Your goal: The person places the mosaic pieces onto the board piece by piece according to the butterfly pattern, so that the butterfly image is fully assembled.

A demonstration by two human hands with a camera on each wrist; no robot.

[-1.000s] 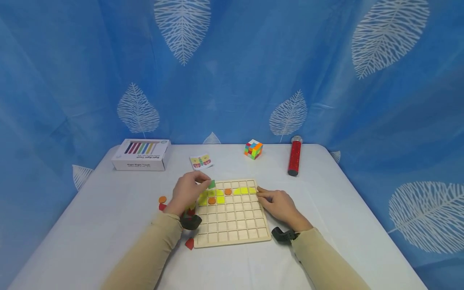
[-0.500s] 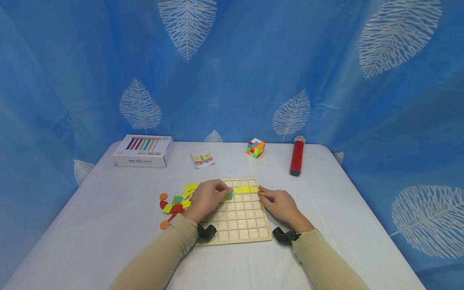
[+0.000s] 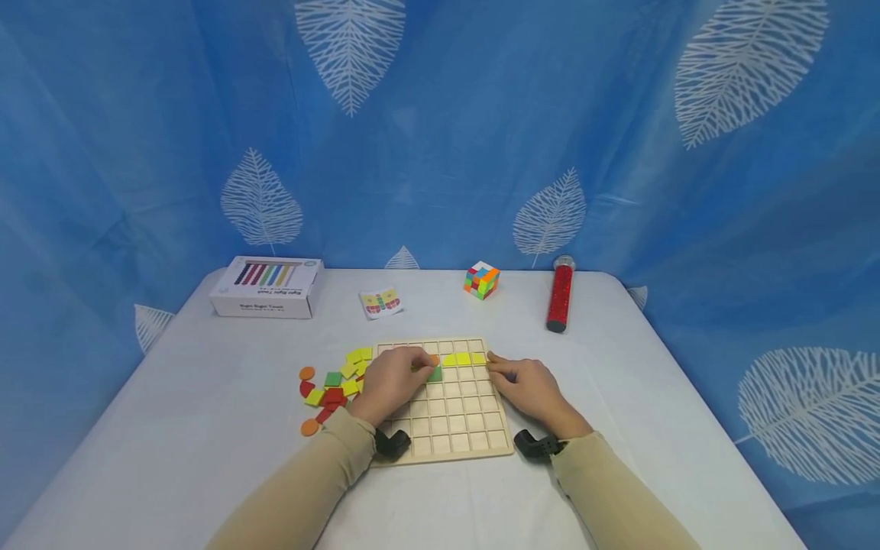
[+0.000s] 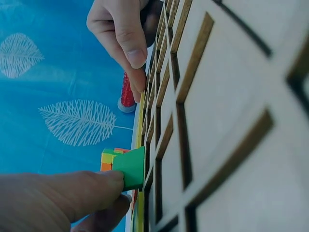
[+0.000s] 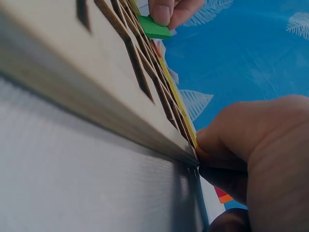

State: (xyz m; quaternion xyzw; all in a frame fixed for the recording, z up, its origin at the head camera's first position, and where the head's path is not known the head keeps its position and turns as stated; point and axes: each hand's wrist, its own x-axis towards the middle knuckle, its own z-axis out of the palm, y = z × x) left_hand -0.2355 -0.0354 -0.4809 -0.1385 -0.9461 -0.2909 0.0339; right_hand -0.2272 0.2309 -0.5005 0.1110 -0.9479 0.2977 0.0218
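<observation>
One tilted green tile point(image 3: 436, 374) is pinched by the left grip point(image 3: 393, 382) over a grid board point(image 3: 457, 444) held by the right grip point(image 3: 525, 387); by skewed lowering, the orange disc point(image 3: 435, 359) could be dislodged

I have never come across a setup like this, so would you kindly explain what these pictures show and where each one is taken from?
There is no robot here: a person works with two bare hands. A camera on the head looks forward and down over a white table; one on each wrist gives a close view of that hand's work.

The left hand pinches a green square tile at a wooden grid board, while the right hand holds the board's right edge. Some yellow tiles sit in the grid, and loose coloured tiles lie to its left. Farther back are a white box, a picture card, a puzzle cube and a red tube.
</observation>
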